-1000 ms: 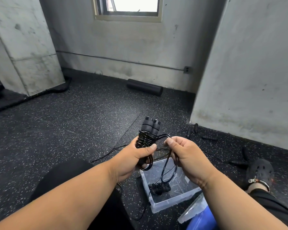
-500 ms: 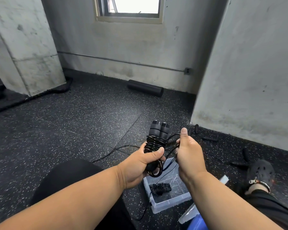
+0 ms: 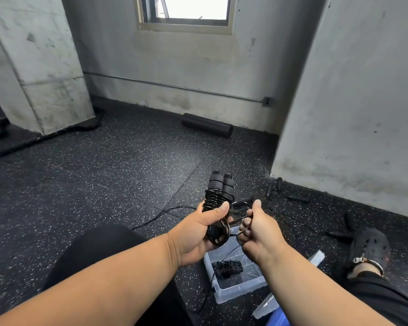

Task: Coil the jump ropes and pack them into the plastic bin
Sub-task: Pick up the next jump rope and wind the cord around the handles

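The rope (image 3: pixel 216 198) is held up in front of the person, above the bin (image 3: pixel 239 287). Its two black handles stand side by side, pointing up and away, with thin black cord wound in tight turns round their lower part. The left hand (image 3: pixel 204 228) grips this bundle, fingers curled round the handles and thumb pressed across the coils. A loose loop of cord hangs below that hand. The right hand (image 3: pixel 257 225), just beside the left, pinches the free cord with fingers curled round it and thumb up; the cord runs taut between the two hands and trails down toward the bin.

The clear bin sits on the floor (image 3: pixel 104 175) between the person's legs, and a second coiled rope (image 3: pixel 229 268) lies inside it. A clear lid (image 3: pixel 317 257) lies just right of the bin. More black handles (image 3: pixel 297 198) and cord lie scattered on the floor near the right wall (image 3: pixel 363 114). A black roller (image 3: pixel 207 125) lies against the far wall, below a window (image 3: pixel 186 10).
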### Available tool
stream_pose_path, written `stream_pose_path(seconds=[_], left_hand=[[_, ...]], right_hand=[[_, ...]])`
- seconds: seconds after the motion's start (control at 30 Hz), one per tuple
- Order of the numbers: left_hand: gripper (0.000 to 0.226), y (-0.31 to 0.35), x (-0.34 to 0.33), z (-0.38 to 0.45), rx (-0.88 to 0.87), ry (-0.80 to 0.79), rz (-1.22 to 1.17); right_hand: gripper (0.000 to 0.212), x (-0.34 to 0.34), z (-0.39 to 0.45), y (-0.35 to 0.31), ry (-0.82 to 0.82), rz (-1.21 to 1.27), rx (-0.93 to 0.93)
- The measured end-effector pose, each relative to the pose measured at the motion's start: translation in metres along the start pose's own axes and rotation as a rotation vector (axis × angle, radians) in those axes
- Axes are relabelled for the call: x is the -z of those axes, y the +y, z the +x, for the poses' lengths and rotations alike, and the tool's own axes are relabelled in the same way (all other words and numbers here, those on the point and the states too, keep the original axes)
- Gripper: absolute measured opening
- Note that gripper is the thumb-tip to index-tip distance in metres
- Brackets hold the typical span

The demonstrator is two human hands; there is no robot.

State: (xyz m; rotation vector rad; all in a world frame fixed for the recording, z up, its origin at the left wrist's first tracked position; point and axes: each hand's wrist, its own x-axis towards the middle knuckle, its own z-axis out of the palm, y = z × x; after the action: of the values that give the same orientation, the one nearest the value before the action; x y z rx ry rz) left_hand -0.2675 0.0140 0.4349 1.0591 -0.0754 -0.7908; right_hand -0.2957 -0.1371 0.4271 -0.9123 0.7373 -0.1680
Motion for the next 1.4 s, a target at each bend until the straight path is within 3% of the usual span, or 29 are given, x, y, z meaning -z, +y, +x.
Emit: stream_pose_path(seconds=[0.13,0.3,0.4,0.5,0.57,0.97,1.2,1.3,1.4], left_hand=[[0.087,0.002,0.000,0.002,-0.023,-0.008,-0.025],[0.105,0.004,-0.002,0.002,-0.057,-0.008,-0.037],[0.105,0.006,0.000,0.003,-0.064,0.007,-0.035],[0.079,0.004,-0.002,0.001,-0.075,0.013,-0.042],[0.067,0.003,-0.005,-0.001,-0.064,0.015,-0.068],[0.069,0.003,-0.007,0.001,-0.089,0.044,-0.038],[0.067,0.006,-0.004,0.005,-0.178,0.108,-0.043],[0.072,0.007,-0.001,0.007,-0.230,0.140,-0.059],[0.074,0.010,0.002,0.009,-0.278,0.166,-0.090]], right_hand=[[0.040,-0.004,-0.001,0.004,-0.015,0.018,-0.071],[0.042,-0.007,-0.004,0.029,0.032,-0.194,0.089],[0.052,-0.006,-0.006,0.031,0.074,-0.375,0.290],[0.054,-0.005,-0.005,0.019,0.121,-0.672,0.628],[0.054,-0.003,-0.003,0.011,0.157,-0.771,0.737],[0.054,-0.003,0.010,0.014,0.236,-0.974,0.781],[0.057,-0.010,0.007,0.020,0.075,-0.822,0.649],[0.043,-0.008,-0.003,0.017,0.019,-0.771,0.556],[0.024,-0.007,-0.019,0.010,0.002,-0.831,0.796]])
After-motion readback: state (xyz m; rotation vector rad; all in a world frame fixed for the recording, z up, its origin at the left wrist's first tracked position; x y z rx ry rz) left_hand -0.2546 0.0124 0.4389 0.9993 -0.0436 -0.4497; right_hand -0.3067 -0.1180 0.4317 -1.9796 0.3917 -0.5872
